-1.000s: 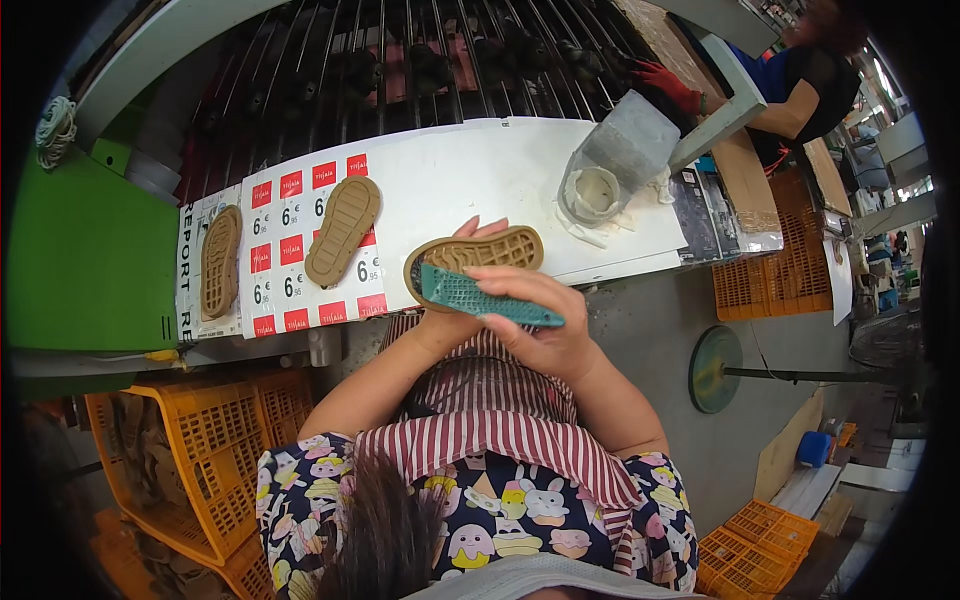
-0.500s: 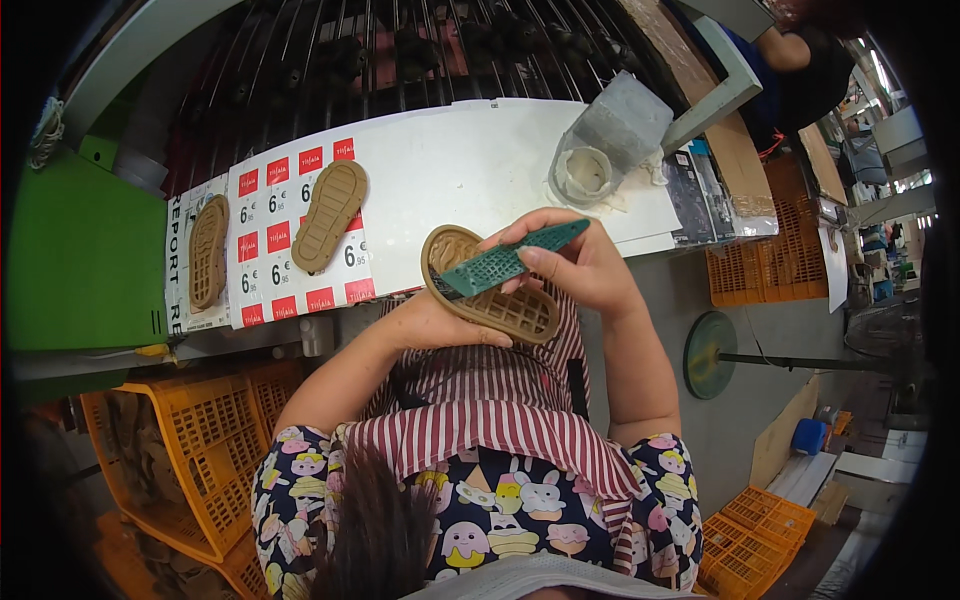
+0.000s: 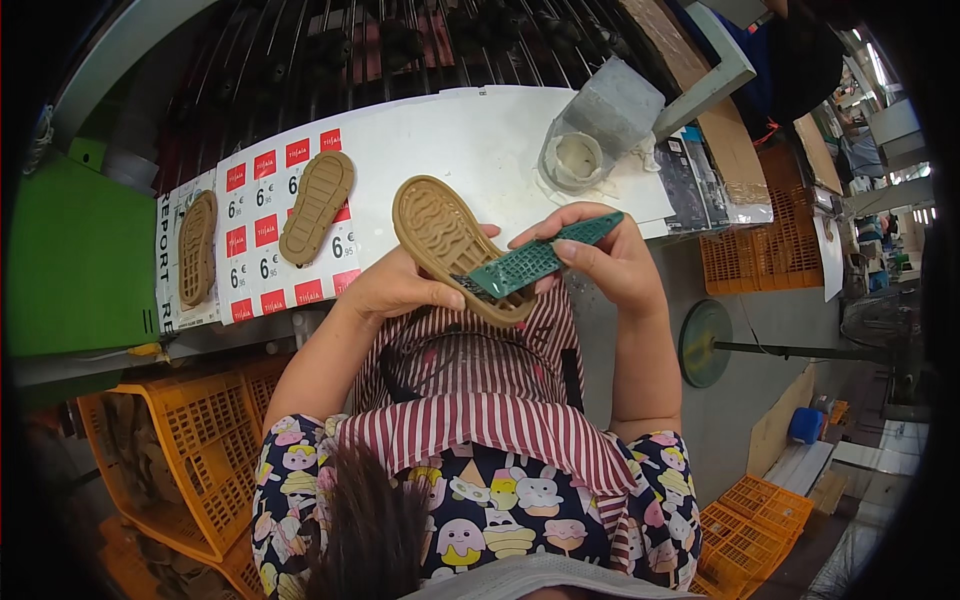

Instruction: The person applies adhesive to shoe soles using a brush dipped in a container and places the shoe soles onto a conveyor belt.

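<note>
My left hand (image 3: 398, 284) is closed round the lower left side of a tan shoe sole (image 3: 438, 226), its moulded cavity facing up. Its thumb lies along the rim and fingertips show at the far side. My right hand (image 3: 622, 258) pinches a green perforated piece (image 3: 545, 255), flat with a slanted end, between thumb and fingers. The near end of that piece rests inside the sole's middle, over a dark patch. Two more tan soles, one ridged side up (image 3: 317, 208) and one grid side up (image 3: 197, 248), lie on the table to the left.
A round pot with whitish crust (image 3: 577, 160) sits by a grey metal block (image 3: 622, 100) at the table's right. Orange crates hold brown soles (image 3: 205, 440) at lower left. A green panel (image 3: 80, 260) borders the left. Metal rods (image 3: 400, 60) run behind the white tabletop (image 3: 420, 130).
The sole has swung more upright and its far end has moved up and left. The green piece has shifted right, from across the sole's middle toward its lower right part.
</note>
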Available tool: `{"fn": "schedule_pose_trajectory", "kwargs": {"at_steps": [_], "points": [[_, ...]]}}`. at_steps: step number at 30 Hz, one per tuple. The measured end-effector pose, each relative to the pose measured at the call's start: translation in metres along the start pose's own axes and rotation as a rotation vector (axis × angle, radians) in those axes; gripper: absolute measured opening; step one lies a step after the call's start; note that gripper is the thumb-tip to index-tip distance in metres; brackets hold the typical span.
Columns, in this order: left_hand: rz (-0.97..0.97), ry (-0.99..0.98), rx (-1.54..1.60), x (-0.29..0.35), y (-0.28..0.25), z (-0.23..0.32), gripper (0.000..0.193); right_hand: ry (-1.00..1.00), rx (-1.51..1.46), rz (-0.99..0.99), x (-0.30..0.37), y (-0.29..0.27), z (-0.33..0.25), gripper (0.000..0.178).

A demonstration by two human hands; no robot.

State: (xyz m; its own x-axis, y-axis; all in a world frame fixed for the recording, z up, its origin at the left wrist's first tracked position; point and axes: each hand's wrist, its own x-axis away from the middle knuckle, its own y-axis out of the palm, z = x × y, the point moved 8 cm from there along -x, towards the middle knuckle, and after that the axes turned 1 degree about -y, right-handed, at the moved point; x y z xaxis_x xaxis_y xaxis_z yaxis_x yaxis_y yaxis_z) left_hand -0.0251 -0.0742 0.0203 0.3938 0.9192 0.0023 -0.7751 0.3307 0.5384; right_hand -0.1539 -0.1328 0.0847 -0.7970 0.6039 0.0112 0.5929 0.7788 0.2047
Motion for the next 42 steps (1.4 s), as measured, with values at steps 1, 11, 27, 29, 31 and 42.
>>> {"fn": "schedule_pose_trajectory", "kwargs": {"at_steps": [1, 11, 27, 29, 31, 42], "points": [[0.02, 0.029, 0.102, 0.0, -0.002, 0.004, 0.082, -0.035, -0.043, 0.005, 0.002, 0.002, -0.006, 0.019], [-0.037, 0.039, 0.368, 0.009, -0.004, 0.001, 0.064, -0.104, -0.102, -0.002, -0.001, 0.017, -0.017, 0.023], [-0.116, -0.172, 0.566, 0.005, 0.015, -0.024, 0.053, 0.047, 0.218, -0.448, -0.029, 0.042, -0.03, 0.016], [-0.157, -0.128, 0.574, 0.008, 0.011, -0.019, 0.054, 0.019, 0.232, -0.374, -0.028, 0.035, -0.034, 0.015], [-0.176, -0.069, 0.522, 0.01, 0.007, -0.017, 0.055, -0.013, 0.25, -0.294, -0.028, 0.023, -0.035, 0.015], [-0.025, 0.007, 0.376, 0.008, -0.004, -0.008, 0.056, -0.417, 0.674, 0.316, -0.011, -0.029, -0.05, 0.016]]}}
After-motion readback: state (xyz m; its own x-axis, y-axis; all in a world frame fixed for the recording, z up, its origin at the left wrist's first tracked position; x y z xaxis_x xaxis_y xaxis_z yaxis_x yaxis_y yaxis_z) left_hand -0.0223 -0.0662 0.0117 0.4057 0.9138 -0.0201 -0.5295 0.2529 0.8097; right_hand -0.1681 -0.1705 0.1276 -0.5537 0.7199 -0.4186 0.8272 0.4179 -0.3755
